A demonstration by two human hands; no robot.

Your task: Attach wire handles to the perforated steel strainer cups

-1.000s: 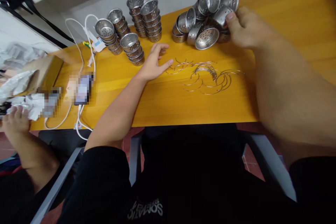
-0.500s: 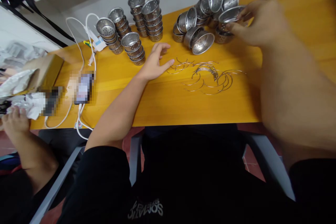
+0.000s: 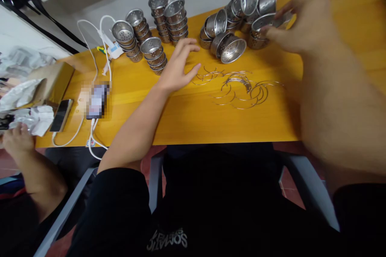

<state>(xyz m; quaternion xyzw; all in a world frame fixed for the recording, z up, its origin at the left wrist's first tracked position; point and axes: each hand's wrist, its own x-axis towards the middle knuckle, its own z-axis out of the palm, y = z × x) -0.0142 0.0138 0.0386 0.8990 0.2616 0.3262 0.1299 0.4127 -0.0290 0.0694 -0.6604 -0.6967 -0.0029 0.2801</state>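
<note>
Head view, as I watch: stacked cups (image 3: pixel 151 48) stand toward the back edge of the table (image 3: pixel 211 124); the left hand (image 3: pixel 177 66) is loosely spread just beside them, near curved wires (image 3: pixel 241 80) lying midway to the front edge; behind, tumbled cups (image 3: pixel 233 49); rightmost, the right hand (image 3: pixel 309 26) pinches one cup (image 3: pixel 261 23).

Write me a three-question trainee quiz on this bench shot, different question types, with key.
1. True or false: the left hand is gripping a phone.
2. Where do the curved wires lie?
A) In the cardboard box
B) On the table, nearer the wearer's body than the tipped cups
C) On top of the stacked cups
3. Fill in: the wearer's ____ hand has its fingers on a metal cup.

Key
1. False.
2. B.
3. Right.
</note>
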